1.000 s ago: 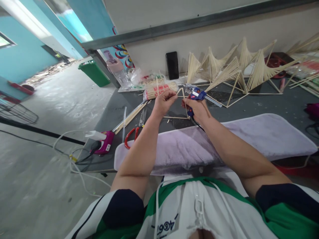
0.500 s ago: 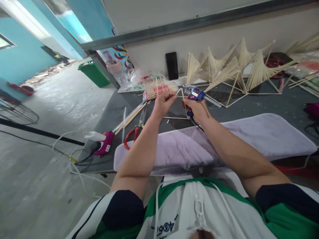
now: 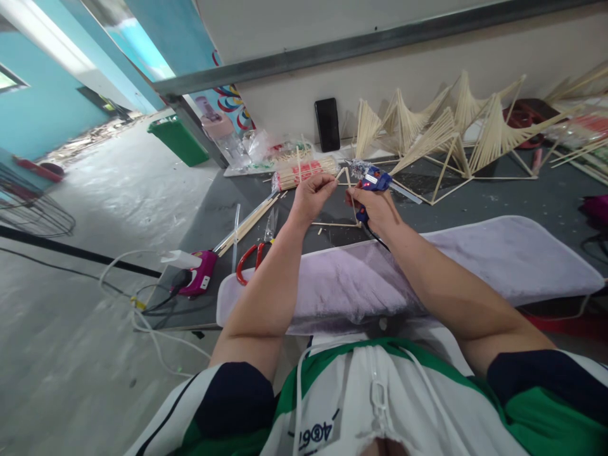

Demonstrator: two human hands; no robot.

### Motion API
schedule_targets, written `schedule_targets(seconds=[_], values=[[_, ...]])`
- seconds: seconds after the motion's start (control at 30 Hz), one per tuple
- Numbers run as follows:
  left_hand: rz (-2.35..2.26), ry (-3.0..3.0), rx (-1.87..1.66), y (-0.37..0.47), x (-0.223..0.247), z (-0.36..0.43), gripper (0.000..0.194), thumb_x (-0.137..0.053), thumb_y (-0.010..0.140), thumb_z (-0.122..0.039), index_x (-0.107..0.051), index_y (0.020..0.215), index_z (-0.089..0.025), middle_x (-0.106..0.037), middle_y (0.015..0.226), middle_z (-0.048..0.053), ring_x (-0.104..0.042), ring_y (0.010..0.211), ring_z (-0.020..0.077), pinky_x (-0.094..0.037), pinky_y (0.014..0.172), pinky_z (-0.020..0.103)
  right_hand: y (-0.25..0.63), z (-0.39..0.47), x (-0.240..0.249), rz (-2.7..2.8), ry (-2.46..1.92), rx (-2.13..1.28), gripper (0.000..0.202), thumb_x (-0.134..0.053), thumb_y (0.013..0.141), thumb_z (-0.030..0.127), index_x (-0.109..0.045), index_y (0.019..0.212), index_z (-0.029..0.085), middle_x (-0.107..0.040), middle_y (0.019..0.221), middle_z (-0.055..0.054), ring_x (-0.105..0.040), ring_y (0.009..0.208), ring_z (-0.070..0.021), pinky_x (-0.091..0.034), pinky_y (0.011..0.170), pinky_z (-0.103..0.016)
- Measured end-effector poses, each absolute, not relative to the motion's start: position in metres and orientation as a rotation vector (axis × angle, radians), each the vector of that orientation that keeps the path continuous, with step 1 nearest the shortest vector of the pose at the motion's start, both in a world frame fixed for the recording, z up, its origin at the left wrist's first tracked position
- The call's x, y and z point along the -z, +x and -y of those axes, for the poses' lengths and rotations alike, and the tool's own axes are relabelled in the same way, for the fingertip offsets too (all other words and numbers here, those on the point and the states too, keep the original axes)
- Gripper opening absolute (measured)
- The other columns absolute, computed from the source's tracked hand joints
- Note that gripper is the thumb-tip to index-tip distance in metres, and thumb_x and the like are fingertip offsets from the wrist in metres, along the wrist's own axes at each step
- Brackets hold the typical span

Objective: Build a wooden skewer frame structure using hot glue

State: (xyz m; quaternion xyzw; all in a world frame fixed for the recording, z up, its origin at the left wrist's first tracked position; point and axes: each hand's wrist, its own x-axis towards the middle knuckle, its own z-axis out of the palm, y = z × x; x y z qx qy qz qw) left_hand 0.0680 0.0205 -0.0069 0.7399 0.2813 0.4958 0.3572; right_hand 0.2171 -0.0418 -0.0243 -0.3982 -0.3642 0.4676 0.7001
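Pinching one stick (image 3: 341,175): my left fingers (image 3: 325,182) | second stick (image 3: 348,178), glue gun (image 3: 377,180): my right fingers (image 3: 353,195) | advise: brace joint (image 3: 346,170) steady

The white and green top (image 3: 344,386) has navy sleeve ends (image 3: 237,396), white cords (image 3: 299,386), zip (image 3: 379,394) and dark print (image 3: 319,432).

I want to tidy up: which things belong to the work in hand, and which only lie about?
Likely work:
- thin pale wooden stick, in left hand
- blue plastic glue gun, in right hand
- red-handled metal scissors

Probably lying about:
- black rectangular phone
- pink-topped clear bottle
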Motion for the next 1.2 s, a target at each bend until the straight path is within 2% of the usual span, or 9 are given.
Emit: schedule_targets(seconds=[0.4, 0.97, 1.2], values=[[-0.727, 1.890, -1.276, 0.0677, 0.0081, -0.0216, 0.019, -0.072, 0.080, -0.036, -0.069, 0.077, -0.017, -0.061, 0.073, 0.000, -0.053, 0.072, 0.0116, -0.043, 0.072, 0.027, 0.2188, 0.0379, 0.0304, 0.857, -0.882, -1.026, 0.032, -0.082, 0.062, 0.036, -0.056, 0.073, 0.021, -0.058, 0.064, 0.006, -0.056, 0.060, -0.0119, -0.051, 0.066, -0.031], [-0.734, 1.894, -1.270, 0.0679, 0.0092, -0.0226, 0.027, -0.072, 0.078, -0.044, -0.068, 0.076, -0.018, -0.061, 0.072, 0.000, -0.051, 0.071, 0.0124, -0.043, 0.070, 0.027, 0.2173, 0.0404, 0.0259, 0.826, -0.879, -1.041, 0.036, -0.085, 0.058, 0.038, -0.057, 0.073, 0.021, -0.058, 0.066, 0.006, -0.058, 0.062, -0.0119, -0.054, 0.067, -0.031], [-0.720, 1.916, -1.272, 0.0676, 0.0106, -0.0235, 0.027, -0.071, 0.080, -0.044, -0.067, 0.076, -0.018, -0.060, 0.072, 0.000, -0.051, 0.070, 0.0118, -0.042, 0.068, 0.026, 0.2175, 0.0412, 0.0261, 0.846, -0.872, -1.034, 0.032, -0.084, 0.061, 0.036, -0.057, 0.072, 0.022, -0.058, 0.064, 0.006, -0.056, 0.059, -0.0122, -0.054, 0.067, -0.032]])
